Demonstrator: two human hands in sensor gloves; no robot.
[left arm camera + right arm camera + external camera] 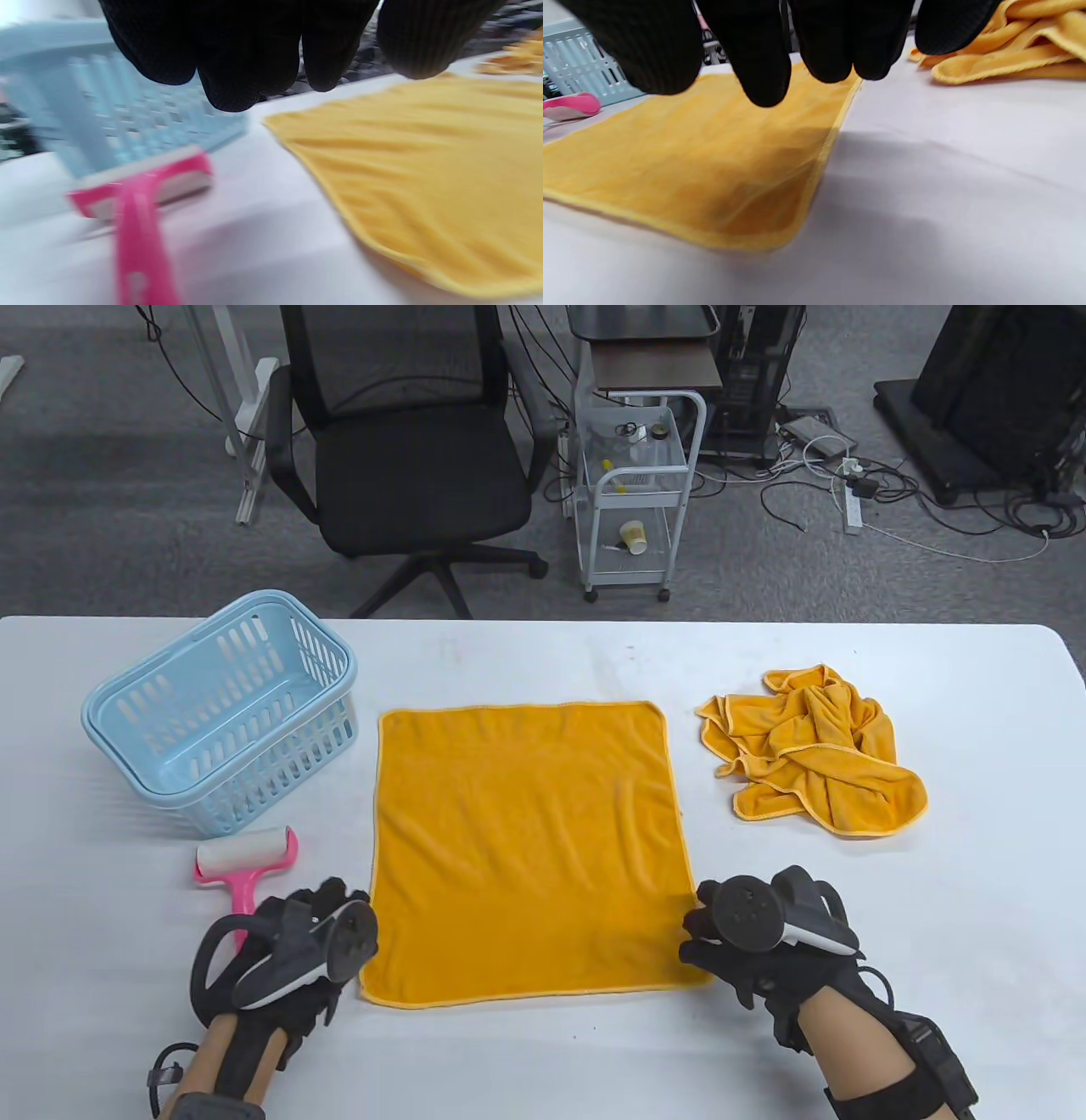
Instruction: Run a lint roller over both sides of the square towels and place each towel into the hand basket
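An orange square towel (526, 848) lies flat in the middle of the white table. My left hand (327, 912) hovers at its near left corner, above the handle end of a pink lint roller (246, 869). In the left wrist view the fingers (250, 63) hang loosely over the roller (140, 203) and hold nothing. My right hand (700, 929) is at the towel's near right corner; its fingers (763, 55) hang just above the cloth (691, 169) without gripping it. A light blue hand basket (221, 712) stands at the left, nothing visible inside.
A crumpled heap of orange towels (814, 751) lies at the right of the table, also in the right wrist view (1009, 51). Beyond the far table edge stand an office chair (407, 449) and a small white cart (636, 492).
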